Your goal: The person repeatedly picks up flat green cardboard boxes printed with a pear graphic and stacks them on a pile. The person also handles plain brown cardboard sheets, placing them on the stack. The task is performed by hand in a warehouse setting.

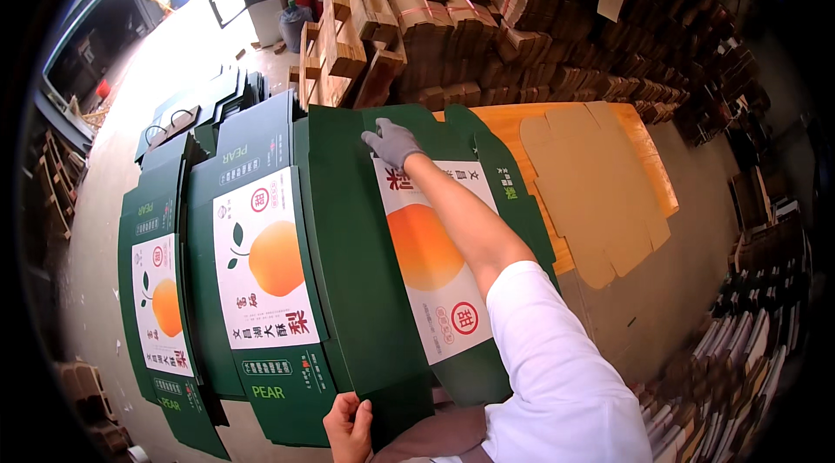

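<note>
A flat, unfolded green carton [365, 289] with a large orange-yellow fruit picture on a white panel lies in front of me. My left hand [350, 430], bare, pinches its near left corner by the lower edge of the view. Across the carton reaches my right arm. My right hand [393, 143], in a grey glove, rests on the far part of the green surface with fingers apart and nothing visibly held. Part of the printed panel is hidden under my forearm. The carton lies partly over an orange-brown board [496, 125].
To the left lie stacks of matching green cartons [261, 271]. A plain brown cardboard blank [591, 193] covers the board on the right. Behind stand wooden pallets [335, 41] and tied bundles of flat cardboard [444, 28]. More stacked cartons [731, 350] stand at the lower right.
</note>
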Demonstrator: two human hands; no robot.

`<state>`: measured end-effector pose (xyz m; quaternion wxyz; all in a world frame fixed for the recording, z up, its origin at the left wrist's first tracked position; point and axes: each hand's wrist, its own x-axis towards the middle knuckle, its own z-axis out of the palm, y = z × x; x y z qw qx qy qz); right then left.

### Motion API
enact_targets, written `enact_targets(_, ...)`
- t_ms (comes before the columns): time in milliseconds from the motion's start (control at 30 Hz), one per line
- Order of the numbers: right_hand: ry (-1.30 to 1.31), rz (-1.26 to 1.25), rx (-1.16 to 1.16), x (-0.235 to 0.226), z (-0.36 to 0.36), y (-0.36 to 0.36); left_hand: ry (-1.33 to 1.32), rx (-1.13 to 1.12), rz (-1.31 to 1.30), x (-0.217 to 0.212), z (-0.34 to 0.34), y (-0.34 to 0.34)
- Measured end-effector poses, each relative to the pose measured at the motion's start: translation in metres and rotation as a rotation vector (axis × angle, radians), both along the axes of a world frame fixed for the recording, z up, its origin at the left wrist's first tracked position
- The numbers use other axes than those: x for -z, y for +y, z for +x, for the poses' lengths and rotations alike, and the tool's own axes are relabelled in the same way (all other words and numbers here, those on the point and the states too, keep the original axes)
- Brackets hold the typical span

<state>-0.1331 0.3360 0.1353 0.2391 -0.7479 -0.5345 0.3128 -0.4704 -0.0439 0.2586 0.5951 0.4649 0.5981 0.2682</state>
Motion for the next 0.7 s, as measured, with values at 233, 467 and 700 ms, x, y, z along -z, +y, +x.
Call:
enact_targets(233,0.037,-0.003,-0.136,0.007,-0.028,0.059,0.047,0.040,0.077,0.019,-0.026,0.024)
enact_targets(467,0.169,-0.080,-0.067,0.016,-0.030,0.090,-0.030,0.022,-0.032,0.047,-0.064,0.042)
enact_targets(700,0.080,0.131,-0.091,0.038,-0.025,0.106,-0.122,-0.308,-0.168,0.121,-0.072,0.042)
